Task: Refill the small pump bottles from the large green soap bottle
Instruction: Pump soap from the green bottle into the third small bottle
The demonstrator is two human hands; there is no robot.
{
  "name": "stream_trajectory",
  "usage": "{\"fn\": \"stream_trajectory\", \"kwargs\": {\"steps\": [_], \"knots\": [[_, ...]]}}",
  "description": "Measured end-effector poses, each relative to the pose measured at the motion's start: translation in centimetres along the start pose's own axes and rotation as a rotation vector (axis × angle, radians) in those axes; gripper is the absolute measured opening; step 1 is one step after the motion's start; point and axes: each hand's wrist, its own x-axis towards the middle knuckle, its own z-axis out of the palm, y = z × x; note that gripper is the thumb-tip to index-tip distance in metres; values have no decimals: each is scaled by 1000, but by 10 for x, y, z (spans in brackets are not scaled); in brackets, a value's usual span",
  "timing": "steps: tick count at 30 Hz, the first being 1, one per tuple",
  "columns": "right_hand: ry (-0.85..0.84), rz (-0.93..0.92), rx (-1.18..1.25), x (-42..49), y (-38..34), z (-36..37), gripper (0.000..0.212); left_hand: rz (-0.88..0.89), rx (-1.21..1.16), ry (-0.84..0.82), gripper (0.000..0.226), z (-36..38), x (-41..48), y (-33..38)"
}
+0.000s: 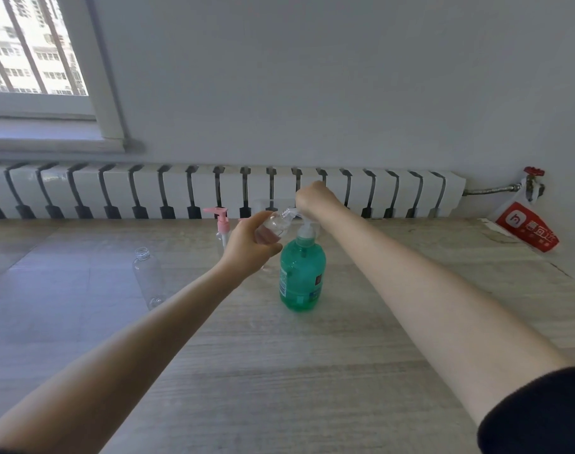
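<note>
Daylight from the barred window (27, 44) at my left meets a grey wall (312, 77), a long white radiator (115, 188) and the wood-grain surface (279, 371) before me.

the left forearm (132, 339) and right forearm (427, 290) are bare from elbow to wrist, long and slender. a black, soft matte fabric sleeve (538, 414) covers the right arm only at the near right corner, its cuff edge rounded and thick. the left hand (246, 245) and right hand (315, 196) are bare.
</note>
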Motion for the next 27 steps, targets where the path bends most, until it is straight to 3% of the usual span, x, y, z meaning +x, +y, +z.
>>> {"fn": "stream_trajectory", "kwargs": {"steps": [3,11,20,27], "knots": [[-27,38,-14,-1,-2,1,45,7,-5,4,64,0,1,-1],[-86,19,-79,5,0,11,55,11,15,7,63,1,2,-8],[-134,-21,-113,6,4,14,45,17,52,10,61,0,2,-9],[-78,-24,-73,-3,4,9,5,13,46,9,62,-1,3,-8]]}}
